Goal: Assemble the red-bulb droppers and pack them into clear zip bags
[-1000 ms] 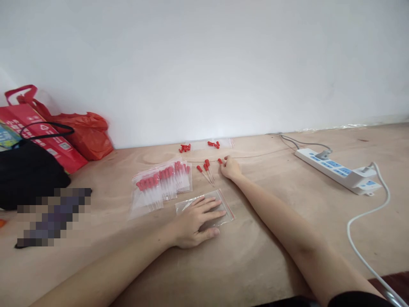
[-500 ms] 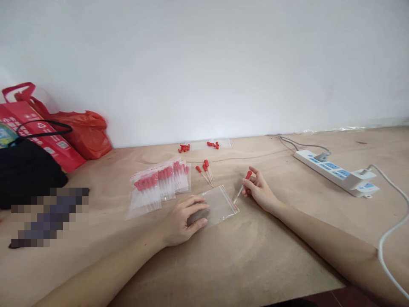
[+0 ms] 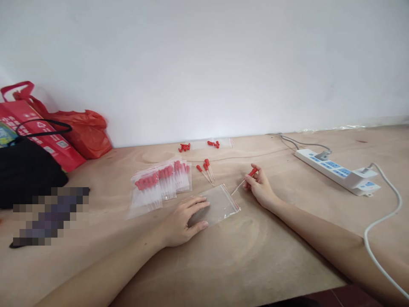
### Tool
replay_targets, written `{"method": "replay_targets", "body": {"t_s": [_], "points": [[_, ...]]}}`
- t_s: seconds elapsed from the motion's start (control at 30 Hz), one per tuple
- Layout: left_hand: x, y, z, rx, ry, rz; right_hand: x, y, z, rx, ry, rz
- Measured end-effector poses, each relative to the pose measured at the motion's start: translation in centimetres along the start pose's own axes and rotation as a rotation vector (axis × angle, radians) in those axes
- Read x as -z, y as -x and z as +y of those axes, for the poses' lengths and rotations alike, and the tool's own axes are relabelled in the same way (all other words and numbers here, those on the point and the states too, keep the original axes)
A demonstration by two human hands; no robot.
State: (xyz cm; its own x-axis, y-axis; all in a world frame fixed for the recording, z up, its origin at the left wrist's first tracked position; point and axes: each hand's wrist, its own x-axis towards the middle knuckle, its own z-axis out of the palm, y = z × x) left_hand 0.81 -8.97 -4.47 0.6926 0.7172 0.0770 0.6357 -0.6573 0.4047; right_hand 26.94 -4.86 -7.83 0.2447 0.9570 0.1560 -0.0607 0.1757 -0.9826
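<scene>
Resting flat with fingers loosely spread, the left hand (image 3: 182, 221) presses an empty clear zip bag (image 3: 220, 205) onto the counter (image 3: 255, 256). At its two o'clock, the right hand (image 3: 262, 187) pinches a red-capped dropper (image 3: 244, 182), tip aimed toward the bag.

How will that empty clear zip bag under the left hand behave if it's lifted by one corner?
The clear zip bag looks thin and flat, so it would likely sag and feel very light. Its glossy film may slide on the wooden table; the left hand pressing on it suggests so.
</scene>
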Motion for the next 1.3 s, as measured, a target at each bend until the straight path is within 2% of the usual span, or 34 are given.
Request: {"method": "replay_targets", "body": {"t_s": [0.33, 0.5, 0.7, 0.77, 0.97, 1.13, 1.3], "points": [[0.0, 0.1, 0.0, 0.002, 0.002, 0.003, -0.6, 1.0, -0.8, -0.09, -0.097, -0.121], [0.1, 0.0, 0.2, 0.006, -0.008, 0.005, -1.1, 1.9, -1.1, -0.164, -0.166, -0.364], [0.1, -0.1, 0.2, 0.008, -0.029, -0.023, -0.3, 1.5, -1.7, -0.187, 0.07, -0.622], [0.0, 0.0, 0.2, 0.016, -0.033, -0.025, -0.1, 1.4, -1.8, -0.187, 0.084, -0.646], [-0.1, 0.0, 0.1, 0.017, -0.041, -0.029, -0.7, 1.4, -1.7, -0.14, 0.052, -0.575], [0.0, -0.1, 0.1, 0.011, -0.052, -0.017, -0.8, 1.7, -1.7, -0.179, 0.047, -0.705], [0.1, -0.2, 0.1, -0.019, -0.055, -0.007, -0.8, 2.1, -1.8, -0.202, -0.174, -0.798]]}}
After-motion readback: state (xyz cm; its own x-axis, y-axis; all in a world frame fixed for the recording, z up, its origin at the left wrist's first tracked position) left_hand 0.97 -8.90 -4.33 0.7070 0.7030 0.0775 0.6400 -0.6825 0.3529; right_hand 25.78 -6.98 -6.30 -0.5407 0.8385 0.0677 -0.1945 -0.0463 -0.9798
